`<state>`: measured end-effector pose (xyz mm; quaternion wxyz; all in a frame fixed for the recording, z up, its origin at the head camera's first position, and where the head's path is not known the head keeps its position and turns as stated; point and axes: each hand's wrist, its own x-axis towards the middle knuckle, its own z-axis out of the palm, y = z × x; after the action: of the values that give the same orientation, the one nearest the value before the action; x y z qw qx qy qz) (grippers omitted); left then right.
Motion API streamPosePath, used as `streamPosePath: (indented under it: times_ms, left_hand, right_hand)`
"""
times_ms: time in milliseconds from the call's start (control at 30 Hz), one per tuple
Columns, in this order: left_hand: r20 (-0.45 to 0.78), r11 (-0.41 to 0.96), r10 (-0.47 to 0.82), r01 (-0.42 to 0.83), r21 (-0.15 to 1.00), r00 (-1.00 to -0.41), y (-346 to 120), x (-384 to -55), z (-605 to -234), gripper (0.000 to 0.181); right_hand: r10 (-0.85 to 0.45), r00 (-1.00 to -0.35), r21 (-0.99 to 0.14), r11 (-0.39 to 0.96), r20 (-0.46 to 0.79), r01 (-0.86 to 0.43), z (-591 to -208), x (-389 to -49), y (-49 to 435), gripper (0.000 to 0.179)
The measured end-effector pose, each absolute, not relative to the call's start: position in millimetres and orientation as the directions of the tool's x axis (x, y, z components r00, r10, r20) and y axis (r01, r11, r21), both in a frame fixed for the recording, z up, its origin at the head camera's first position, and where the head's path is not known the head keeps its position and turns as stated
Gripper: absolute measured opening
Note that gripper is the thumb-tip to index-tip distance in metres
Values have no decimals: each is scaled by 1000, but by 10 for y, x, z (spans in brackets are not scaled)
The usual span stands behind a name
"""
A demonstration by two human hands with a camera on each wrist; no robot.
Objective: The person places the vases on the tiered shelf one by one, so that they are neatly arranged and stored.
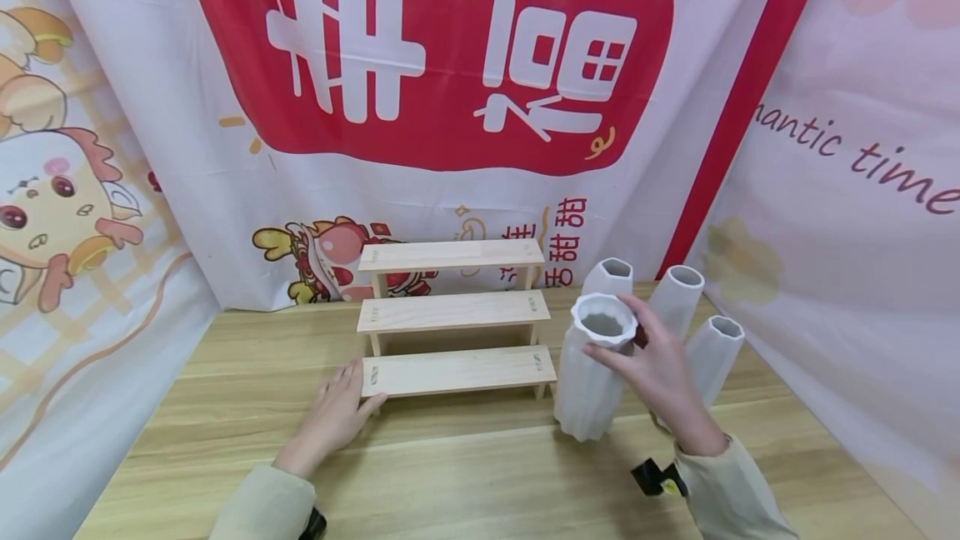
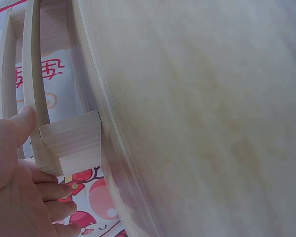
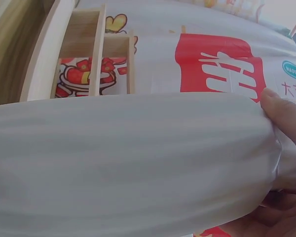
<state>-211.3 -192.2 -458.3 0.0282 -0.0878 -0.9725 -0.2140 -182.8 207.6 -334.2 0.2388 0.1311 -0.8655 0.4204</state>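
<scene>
A light wooden three-step display rack [image 1: 457, 372] stands in the middle of the table. My left hand [image 1: 337, 407] touches the left end of its lowest step, thumb at the front edge and fingers fairly straight along the end. In the left wrist view the thumb of this hand [image 2: 19, 173] lies against the board. Right of the rack, my right hand [image 1: 660, 365] grips a white ribbed vase [image 1: 588, 382] by its scalloped rim. This vase [image 3: 128, 163] fills much of the right wrist view. Whether its base touches the table I cannot tell.
Behind and right of the gripped vase stand three more white vases: one at the back [image 1: 609, 273], one with a round mouth [image 1: 677, 298], and one [image 1: 716, 352] partly behind my right hand. A printed cloth [image 1: 450, 140] hangs behind the wooden table [image 1: 450, 473].
</scene>
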Motion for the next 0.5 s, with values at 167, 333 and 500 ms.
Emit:
streamPosePath:
  times_ms: [167,333,500]
  left_hand:
    - [96,896,159,185,404,-983,-1929,-2119,-4603,72]
    - [101,897,158,186,402,-982,-1930,-2121,-4609,72]
    - [101,898,157,184,401,-983,-1927,-2126,-4612,73]
  right_hand:
    - [-49,-863,-676,599,503,-428,-3310,-1829,2040,74]
    - [-76,-856,-679,575,511,-456,-3278,-1837,1980,75]
    - [-99,-833,-632,605,544,-485,-3253,-1866,1906,73]
